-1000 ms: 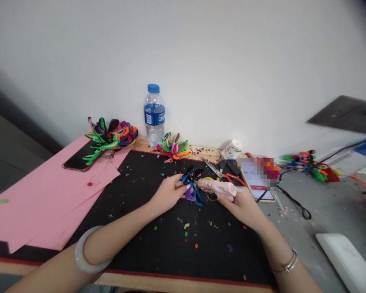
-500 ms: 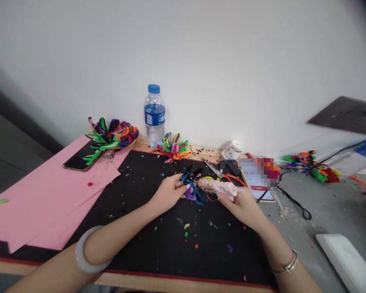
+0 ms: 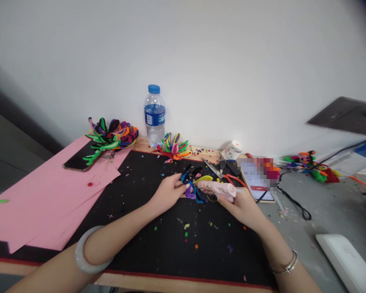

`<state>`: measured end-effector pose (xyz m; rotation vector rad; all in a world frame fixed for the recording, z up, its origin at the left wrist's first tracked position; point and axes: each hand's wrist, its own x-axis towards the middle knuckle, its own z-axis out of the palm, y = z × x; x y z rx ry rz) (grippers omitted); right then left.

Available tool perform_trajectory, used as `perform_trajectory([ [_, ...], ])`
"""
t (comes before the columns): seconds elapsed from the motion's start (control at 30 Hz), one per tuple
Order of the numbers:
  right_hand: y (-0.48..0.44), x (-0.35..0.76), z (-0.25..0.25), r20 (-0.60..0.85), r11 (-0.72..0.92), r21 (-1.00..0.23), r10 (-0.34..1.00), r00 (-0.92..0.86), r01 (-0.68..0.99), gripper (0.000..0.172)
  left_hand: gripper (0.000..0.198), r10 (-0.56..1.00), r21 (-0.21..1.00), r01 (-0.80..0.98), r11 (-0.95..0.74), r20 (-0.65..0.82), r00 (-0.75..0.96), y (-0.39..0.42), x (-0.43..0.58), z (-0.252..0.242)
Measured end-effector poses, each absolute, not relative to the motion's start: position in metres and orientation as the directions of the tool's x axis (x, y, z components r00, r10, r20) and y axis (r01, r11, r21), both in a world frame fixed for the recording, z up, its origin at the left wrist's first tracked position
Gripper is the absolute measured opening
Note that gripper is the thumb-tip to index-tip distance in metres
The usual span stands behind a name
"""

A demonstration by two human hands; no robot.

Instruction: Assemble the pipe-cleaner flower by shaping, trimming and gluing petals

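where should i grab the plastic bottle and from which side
Probably best around the blue label, coming from the front and slightly above. The bottle stands upright with the wall close behind it, and a larger colourful bundle and a smaller colourful bundle flank its lower part, leaving the label more open.

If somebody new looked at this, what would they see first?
Probably the bright pipe-cleaner petals in the left hand, blue, black and purple above the black mat, with a pale pink glue gun in the right hand pointed at them. Next, the blue-capped water bottle by the wall, and the pink paper on the left.
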<state>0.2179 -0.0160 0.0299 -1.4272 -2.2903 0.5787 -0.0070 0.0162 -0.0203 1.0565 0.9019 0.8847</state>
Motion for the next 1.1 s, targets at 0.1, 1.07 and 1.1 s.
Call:
perform_trajectory([
  [0.1, -0.0159, 0.2179, 0.0304, 0.084, 0.395, -0.523, 0.905, -0.416, 0.755, 0.028, 0.025, 0.908, 0.953, -0.171, 0.251, -0.17, 0.383, 0.0161, -0.007, -0.0191],
  [1.07, -0.0154, 0.2187, 0.0306, 0.123, 0.384, -0.528, 0.917, -0.379, 0.757, 0.024, 0.03, 0.93, 0.966, -0.166, 0.201, -0.135, 0.343, 0.0161, -0.0073, -0.0177],
  [1.1, -0.0157, 0.2182, 0.0311, 0.121, 0.385, -0.533, 0.916, -0.383, 0.753, 0.024, 0.031, 0.931, 0.968, -0.157, 0.195, -0.132, 0.34, 0.0161, -0.0073, -0.0177],
])
